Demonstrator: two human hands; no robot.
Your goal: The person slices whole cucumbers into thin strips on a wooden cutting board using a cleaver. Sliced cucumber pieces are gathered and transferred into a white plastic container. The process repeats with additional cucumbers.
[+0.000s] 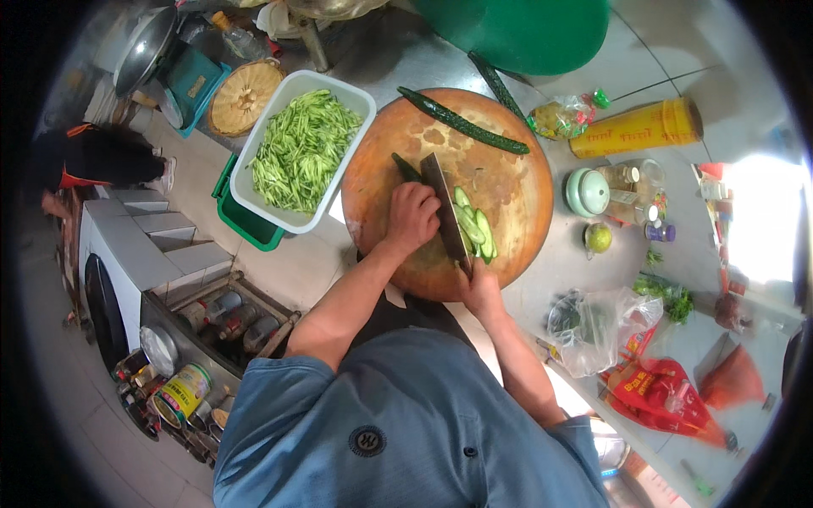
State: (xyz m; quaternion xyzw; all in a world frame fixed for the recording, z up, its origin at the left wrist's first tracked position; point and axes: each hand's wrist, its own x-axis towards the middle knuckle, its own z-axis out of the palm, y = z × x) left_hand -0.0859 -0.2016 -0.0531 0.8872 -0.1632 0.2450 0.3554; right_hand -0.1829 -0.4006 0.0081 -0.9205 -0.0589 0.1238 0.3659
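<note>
On a round wooden chopping block (514,235), my right hand (484,292) grips the handle of a cleaver (444,213). Its blade stands on edge against the fingers of my left hand (414,213), which is curled over a cucumber piece (405,168). Most of that piece is hidden beneath my hand; one dark end pokes out. Right of the blade lie several oval cucumber slices (473,225), overlapping. A whole cucumber (467,120) rests across the block's far side. To the left, a white plastic tub (365,114) holds shredded cucumber (305,152).
Another cucumber (498,86) lies beyond the block, near a large green round object (521,32). A mint-coloured lidded pot (587,192), jars (622,174) and a green fruit (597,238) stand at right. A green bin (254,222) sits below the tub. A person (114,159) is at far left.
</note>
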